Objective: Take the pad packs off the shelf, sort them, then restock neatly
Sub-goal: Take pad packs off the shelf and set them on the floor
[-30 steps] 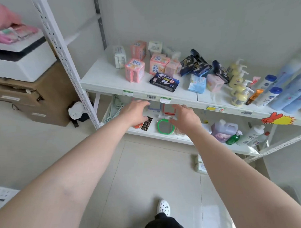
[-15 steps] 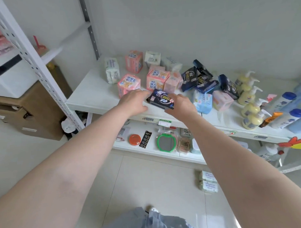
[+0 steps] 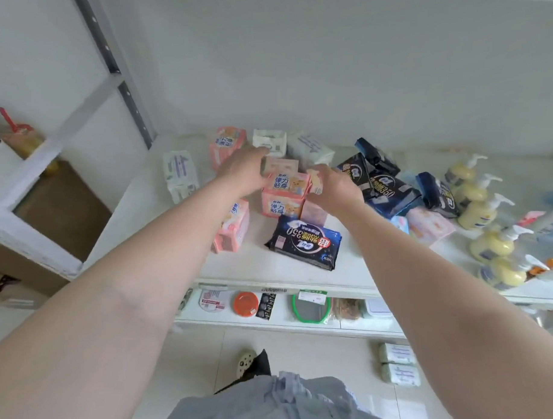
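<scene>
Both hands close on the stacked pink pad packs (image 3: 285, 190) mid-shelf: left hand (image 3: 244, 171) curls round the stack's left side, right hand (image 3: 334, 185) grips its right. Squeezing evenly and lifting straight should spare the dark pack (image 3: 304, 241) lying nearer. Fingertips are hidden behind the packs; blur smears the labels.

"350" and "NEW" on dark blue pad pack (image 3: 304, 241); "弹力贴身" on pink pack (image 3: 285, 184).

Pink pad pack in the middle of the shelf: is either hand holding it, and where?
Both. Left hand grips the pink pad pack at its left side, right hand at its right side. Not lifted, by the look.
</scene>
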Tool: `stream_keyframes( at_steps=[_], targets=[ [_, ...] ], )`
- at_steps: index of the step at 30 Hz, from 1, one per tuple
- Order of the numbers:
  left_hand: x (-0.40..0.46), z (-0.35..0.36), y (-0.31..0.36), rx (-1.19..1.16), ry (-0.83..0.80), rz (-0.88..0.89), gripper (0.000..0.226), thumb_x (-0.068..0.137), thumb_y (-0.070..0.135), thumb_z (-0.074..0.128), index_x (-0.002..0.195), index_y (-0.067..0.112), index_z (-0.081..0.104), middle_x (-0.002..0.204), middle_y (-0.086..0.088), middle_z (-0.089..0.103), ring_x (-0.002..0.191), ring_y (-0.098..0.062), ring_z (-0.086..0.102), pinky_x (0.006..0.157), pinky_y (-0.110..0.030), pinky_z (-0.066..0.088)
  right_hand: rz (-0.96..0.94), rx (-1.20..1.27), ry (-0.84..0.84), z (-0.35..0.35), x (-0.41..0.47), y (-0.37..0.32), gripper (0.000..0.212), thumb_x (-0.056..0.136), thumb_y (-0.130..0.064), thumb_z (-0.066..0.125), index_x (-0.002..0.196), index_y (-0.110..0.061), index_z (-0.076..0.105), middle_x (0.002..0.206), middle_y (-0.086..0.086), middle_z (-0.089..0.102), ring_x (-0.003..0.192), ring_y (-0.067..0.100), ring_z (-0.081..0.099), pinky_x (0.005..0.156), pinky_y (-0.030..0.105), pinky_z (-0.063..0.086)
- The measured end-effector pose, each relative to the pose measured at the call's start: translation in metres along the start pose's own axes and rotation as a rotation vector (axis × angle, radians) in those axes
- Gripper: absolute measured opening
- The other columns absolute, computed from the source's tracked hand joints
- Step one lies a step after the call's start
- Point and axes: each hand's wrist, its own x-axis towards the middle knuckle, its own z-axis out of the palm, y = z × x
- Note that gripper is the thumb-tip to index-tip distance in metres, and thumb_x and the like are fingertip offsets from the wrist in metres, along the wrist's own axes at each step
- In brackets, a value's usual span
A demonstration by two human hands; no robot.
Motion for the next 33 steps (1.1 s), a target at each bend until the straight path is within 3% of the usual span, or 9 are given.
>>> stream_keyframes(
  at_steps=[3, 6, 9, 12, 17, 20, 24, 30, 33],
  targets=[
    [0.039, 0.001, -0.011, -0.061, 0.005, -0.047, 0.076, 0.076, 0.04, 0.073, 0.14, 0.016, 0.042, 0.132, -0.015, 0.048, 0.122, -0.03, 0.049, 0.095, -0.039, 0.045, 0.036, 0.049, 0.021, 0.001, 0.033, 0.003, 0.072, 0.083, -0.039, 0.07, 0.143, -0.023, 0.035, 0.126, 0.008, 0.057, 0.109, 0.027, 0.057, 0.076, 0.035, 0.052],
    [0.074, 0.012, -0.022, -0.146, 0.001, -0.115, 0.083, 0.07, 0.042, 0.076, 0.14, 0.018, 0.038, 0.133, -0.014, 0.043, 0.126, -0.03, 0.045, 0.098, -0.041, 0.044, 0.107, 0.101, 0.044, 0.001, 0.063, 0.012, 0.078, 0.081, -0.044, 0.071, 0.145, -0.023, 0.031, 0.129, 0.011, 0.053, 0.112, 0.031, 0.057, 0.084, 0.041, 0.053],
    [0.098, 0.023, -0.024, -0.196, 0.014, -0.176, 0.101, 0.07, 0.048, 0.077, 0.148, 0.019, 0.022, 0.147, -0.019, 0.025, 0.133, -0.035, 0.036, 0.105, -0.043, 0.038, 0.15, 0.136, 0.069, 0.005, 0.092, 0.025, 0.079, 0.081, -0.044, 0.07, 0.145, -0.021, 0.03, 0.132, 0.013, 0.051, 0.116, 0.033, 0.055, 0.087, 0.042, 0.051],
    [0.118, 0.034, -0.025, -0.234, 0.027, -0.22, 0.101, 0.075, 0.047, 0.073, 0.152, 0.021, 0.012, 0.153, -0.019, 0.011, 0.133, -0.037, 0.038, 0.101, -0.04, 0.04, 0.176, 0.188, 0.087, 0.013, 0.119, 0.037, 0.08, 0.082, -0.042, 0.07, 0.146, -0.017, 0.029, 0.136, 0.014, 0.049, 0.118, 0.033, 0.054, 0.086, 0.037, 0.048],
    [0.147, 0.057, -0.02, -0.299, 0.065, -0.334, 0.098, 0.077, 0.054, 0.069, 0.152, 0.024, 0.012, 0.154, -0.021, 0.006, 0.128, -0.04, 0.045, 0.101, -0.037, 0.039, 0.217, 0.297, 0.1, 0.03, 0.158, 0.048, 0.086, 0.081, -0.042, 0.072, 0.148, -0.016, 0.024, 0.14, 0.015, 0.042, 0.119, 0.032, 0.051, 0.079, 0.034, 0.042],
    [0.159, 0.077, -0.017, -0.3, 0.05, -0.399, 0.104, 0.071, 0.063, 0.066, 0.151, 0.028, 0.011, 0.154, -0.023, 0.015, 0.133, -0.043, 0.037, 0.106, -0.046, 0.038, 0.206, 0.321, 0.083, 0.046, 0.171, 0.052, 0.093, 0.079, -0.043, 0.074, 0.15, -0.017, 0.019, 0.142, 0.016, 0.04, 0.117, 0.032, 0.053, 0.077, 0.034, 0.045],
    [0.176, 0.094, -0.016, -0.36, 0.082, -0.485, 0.105, 0.054, 0.072, 0.062, 0.137, 0.028, 0.016, 0.141, -0.021, 0.037, 0.124, -0.044, 0.044, 0.095, -0.055, 0.044, 0.236, 0.314, 0.041, 0.058, 0.178, 0.055, 0.1, 0.074, -0.044, 0.077, 0.15, -0.018, 0.017, 0.14, 0.015, 0.042, 0.116, 0.032, 0.054, 0.085, 0.039, 0.05],
    [0.169, 0.101, -0.014, -0.365, 0.268, -0.503, 0.075, 0.067, 0.045, 0.074, 0.12, 0.02, 0.027, 0.124, -0.021, 0.04, 0.116, -0.037, 0.041, 0.089, -0.047, 0.047, 0.228, 0.322, 0.118, 0.073, 0.178, 0.057, 0.085, 0.069, -0.048, 0.078, 0.136, -0.017, 0.036, 0.121, 0.007, 0.051, 0.094, 0.023, 0.06, 0.071, 0.037, 0.056],
    [0.156, 0.09, -0.02, -0.476, 0.391, -0.468, 0.067, 0.068, 0.039, 0.075, 0.116, 0.02, 0.033, 0.118, -0.016, 0.042, 0.107, -0.034, 0.046, 0.084, -0.036, 0.043, 0.214, 0.368, 0.189, 0.059, 0.175, 0.062, 0.075, 0.071, -0.04, 0.078, 0.133, -0.017, 0.042, 0.119, 0.005, 0.056, 0.086, 0.018, 0.06, 0.056, 0.027, 0.048]
  ],
)
